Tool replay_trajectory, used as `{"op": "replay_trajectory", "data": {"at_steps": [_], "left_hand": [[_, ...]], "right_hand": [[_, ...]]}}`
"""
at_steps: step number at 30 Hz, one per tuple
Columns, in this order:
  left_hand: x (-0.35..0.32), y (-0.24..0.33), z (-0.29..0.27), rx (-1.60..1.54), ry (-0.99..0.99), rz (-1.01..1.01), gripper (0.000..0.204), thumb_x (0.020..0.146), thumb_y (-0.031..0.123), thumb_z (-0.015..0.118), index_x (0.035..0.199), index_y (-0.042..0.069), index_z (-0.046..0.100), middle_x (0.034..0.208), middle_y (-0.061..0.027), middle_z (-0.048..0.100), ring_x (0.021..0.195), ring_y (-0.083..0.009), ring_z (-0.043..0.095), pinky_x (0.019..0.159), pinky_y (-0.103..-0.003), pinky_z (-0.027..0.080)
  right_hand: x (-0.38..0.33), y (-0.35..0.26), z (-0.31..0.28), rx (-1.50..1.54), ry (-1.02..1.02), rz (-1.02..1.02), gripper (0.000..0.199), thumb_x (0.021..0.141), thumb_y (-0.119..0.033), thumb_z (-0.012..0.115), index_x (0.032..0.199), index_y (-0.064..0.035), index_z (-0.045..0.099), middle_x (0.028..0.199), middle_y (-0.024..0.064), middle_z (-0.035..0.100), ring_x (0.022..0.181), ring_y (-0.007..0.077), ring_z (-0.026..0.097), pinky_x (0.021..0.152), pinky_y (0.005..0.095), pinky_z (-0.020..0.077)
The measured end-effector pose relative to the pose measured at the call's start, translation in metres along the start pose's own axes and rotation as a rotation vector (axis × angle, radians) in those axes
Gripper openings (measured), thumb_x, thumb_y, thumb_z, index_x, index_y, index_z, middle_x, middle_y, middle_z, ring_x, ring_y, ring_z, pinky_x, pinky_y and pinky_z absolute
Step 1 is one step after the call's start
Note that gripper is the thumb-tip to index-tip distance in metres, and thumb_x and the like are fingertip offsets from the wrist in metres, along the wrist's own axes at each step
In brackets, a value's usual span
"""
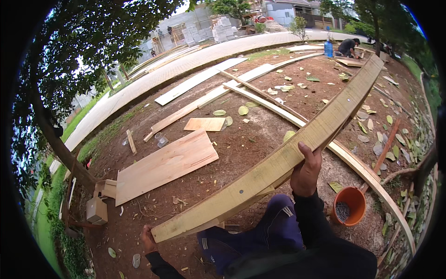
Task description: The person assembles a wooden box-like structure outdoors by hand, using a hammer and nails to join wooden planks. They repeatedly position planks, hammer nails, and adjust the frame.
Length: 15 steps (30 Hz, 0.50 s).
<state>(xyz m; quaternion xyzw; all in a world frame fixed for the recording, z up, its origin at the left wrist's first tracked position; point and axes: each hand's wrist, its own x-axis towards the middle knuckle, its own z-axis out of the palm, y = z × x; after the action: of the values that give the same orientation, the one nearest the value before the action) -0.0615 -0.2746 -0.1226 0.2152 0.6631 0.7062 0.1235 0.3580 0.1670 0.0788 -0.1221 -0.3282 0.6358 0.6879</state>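
A long wooden plank (265, 173) slants across the view from lower left to upper right, raised over my knees. It looks like more than one board, since a second edge shows beneath it. My left hand (147, 239) grips its near left end. Farther along, my right hand (306, 170) is closed round the lower edge, thumb lying on the upper face. A dark round spot, perhaps a nail head, marks the plank's face. Beside my right forearm stands an orange bucket (349, 206) holding many grey nails (342, 211).
A plywood sheet (167, 166) and a smaller board (204, 124) lie on the soil at left, near a cardboard box (97, 210) by a tree trunk (65, 144). Long timber strips (367, 174) cross the ground. A blue water jug (328, 49) stands near a crouching person (348, 47).
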Motion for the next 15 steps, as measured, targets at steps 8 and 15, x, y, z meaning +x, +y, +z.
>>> {"op": "replay_trajectory", "data": {"at_steps": [8, 15], "left_hand": [[0.050, 0.315, 0.225, 0.484, -0.505, 0.477, 0.079, 0.093, 0.047, 0.065, 0.151, -0.001, 0.042, 0.134, -0.0206, 0.061, 0.127, -0.0292, 0.056, 0.110, -0.042, 0.043], [0.016, 0.434, 0.467, 0.853, -0.596, 0.991, 0.127, 0.068, 0.065, 0.085, 0.149, -0.016, 0.031, 0.137, -0.0360, 0.055, 0.129, -0.0407, 0.057, 0.109, -0.040, 0.046]], "right_hand": [[-0.023, 0.027, 0.084, -0.267, -0.234, 0.004, 0.042, 0.098, -0.017, 0.067, 0.129, 0.0031, 0.047, 0.121, 0.0141, 0.059, 0.112, 0.0209, 0.057, 0.100, 0.0354, 0.0447], [-0.041, 0.050, 0.146, -0.048, -0.491, 0.022, 0.045, 0.095, -0.011, 0.069, 0.128, 0.0022, 0.042, 0.120, 0.0159, 0.058, 0.115, 0.0232, 0.057, 0.098, 0.0388, 0.0472]]}}
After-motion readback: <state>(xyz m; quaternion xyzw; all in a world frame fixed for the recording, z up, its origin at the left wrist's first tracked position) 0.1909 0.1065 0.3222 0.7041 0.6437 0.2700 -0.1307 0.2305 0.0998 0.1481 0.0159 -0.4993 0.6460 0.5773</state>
